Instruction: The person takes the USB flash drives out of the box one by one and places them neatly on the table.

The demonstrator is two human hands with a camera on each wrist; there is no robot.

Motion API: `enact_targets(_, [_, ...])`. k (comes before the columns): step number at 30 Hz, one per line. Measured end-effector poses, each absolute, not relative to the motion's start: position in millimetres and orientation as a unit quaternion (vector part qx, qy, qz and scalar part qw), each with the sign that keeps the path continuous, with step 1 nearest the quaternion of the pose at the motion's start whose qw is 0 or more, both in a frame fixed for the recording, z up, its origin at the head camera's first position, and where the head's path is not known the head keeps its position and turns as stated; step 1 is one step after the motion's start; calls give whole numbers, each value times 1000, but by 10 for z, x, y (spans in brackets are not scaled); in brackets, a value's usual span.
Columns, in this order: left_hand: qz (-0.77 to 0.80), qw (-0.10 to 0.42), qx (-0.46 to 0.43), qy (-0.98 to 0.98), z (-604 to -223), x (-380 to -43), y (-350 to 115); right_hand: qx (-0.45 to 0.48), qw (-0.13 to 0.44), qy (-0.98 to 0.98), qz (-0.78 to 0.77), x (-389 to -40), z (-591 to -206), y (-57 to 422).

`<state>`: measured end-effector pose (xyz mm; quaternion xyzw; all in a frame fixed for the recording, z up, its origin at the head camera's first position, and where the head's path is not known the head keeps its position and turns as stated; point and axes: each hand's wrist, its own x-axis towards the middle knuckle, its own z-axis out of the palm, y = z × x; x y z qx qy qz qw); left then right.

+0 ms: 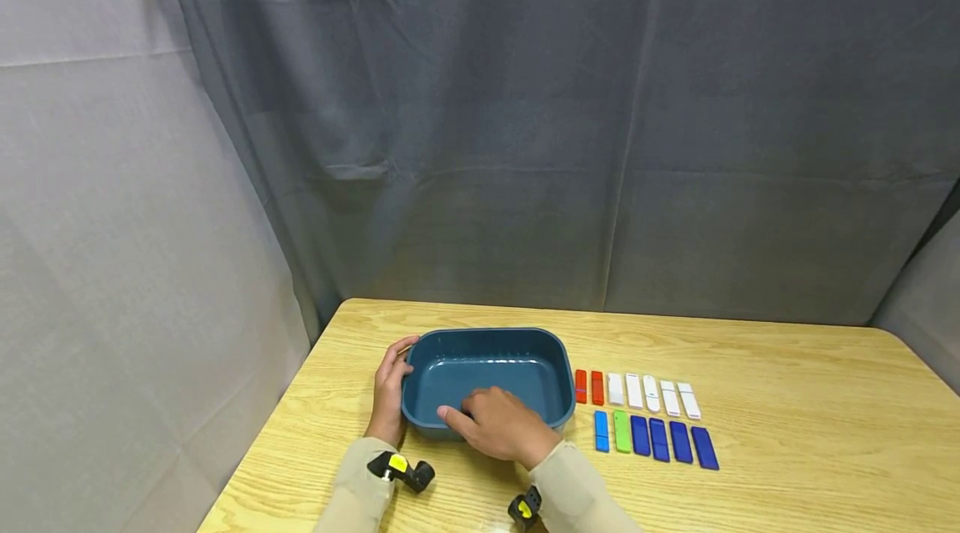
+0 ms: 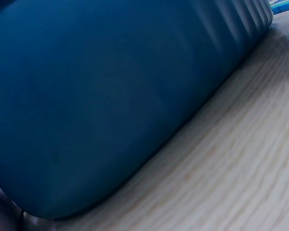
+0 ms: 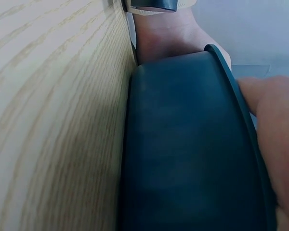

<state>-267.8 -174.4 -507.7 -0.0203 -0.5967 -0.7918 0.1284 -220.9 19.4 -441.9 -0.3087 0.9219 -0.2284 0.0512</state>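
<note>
A dark teal plastic basin (image 1: pixel 491 374) sits on the wooden table, and the part of its floor that shows is bare. My left hand (image 1: pixel 390 391) rests along the basin's left side, its fingers at the rim near the far-left corner. Over the near rim reaches my right hand (image 1: pixel 498 424), its thumb extended to the left and its other fingers down inside the basin. Those fingertips are hidden, so I cannot tell whether they hold anything. In the right wrist view the thumb side of the right hand (image 3: pixel 279 130) overlaps the basin's rim (image 3: pixel 241 106).
Two rows of small flat sticks, like USB flash drives, lie right of the basin. Red sticks (image 1: pixel 597 388) and white sticks (image 1: pixel 633 391) form the far row. A light blue (image 1: pixel 602 431), a green (image 1: pixel 622 431) and several dark blue sticks (image 1: pixel 660 439) form the near one. Grey curtains (image 1: pixel 480 141) hang behind.
</note>
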Motion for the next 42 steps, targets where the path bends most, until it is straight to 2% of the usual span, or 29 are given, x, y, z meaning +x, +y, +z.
enact_targets(29, [-796,121,-26,-593,-5103,-2701,-1756,-291,13,936,-199,-2182,-4434,182])
enact_targets(42, [-795,122,-22,-594,-5096,-2691,-1751,-287,18,929,-231,-2194,-4423,187])
